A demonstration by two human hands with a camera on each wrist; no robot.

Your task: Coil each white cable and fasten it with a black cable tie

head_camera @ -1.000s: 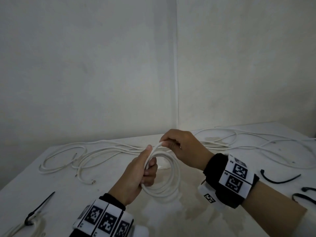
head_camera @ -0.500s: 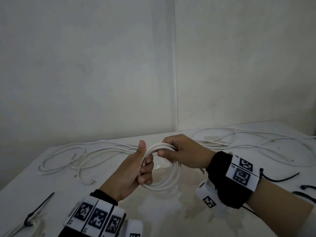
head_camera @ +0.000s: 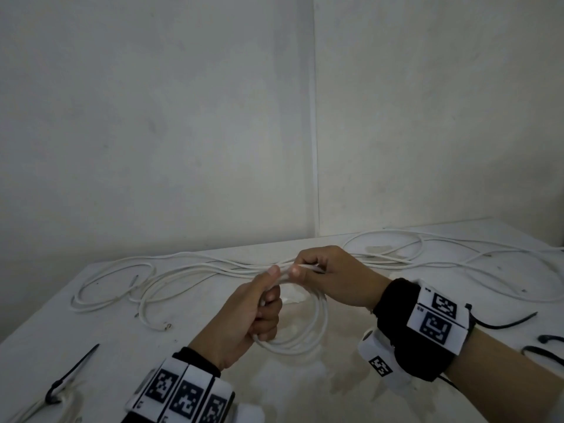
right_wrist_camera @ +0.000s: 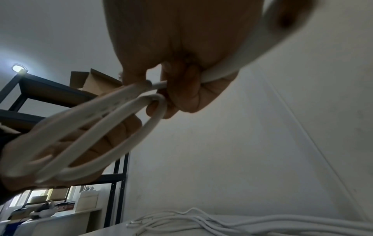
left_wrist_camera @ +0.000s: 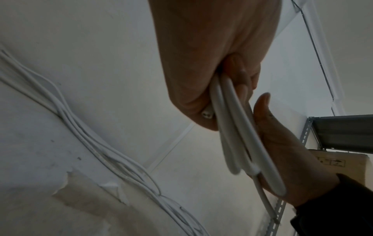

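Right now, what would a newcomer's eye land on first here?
The two hands at centre: the left hand grips a white cable coil above the white table, while the right hand pinches its top. Behind them, loose white cables sprawl along the wall; black cable ties lie right.

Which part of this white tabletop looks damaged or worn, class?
The white tabletop is stained brownish under the coiled white cable, and in the left wrist view its surface layer is peeling. Nothing else stands out.

Dim, grey light; ceiling lamp [right_wrist_camera: 19, 67] glares; wrist views blurred.
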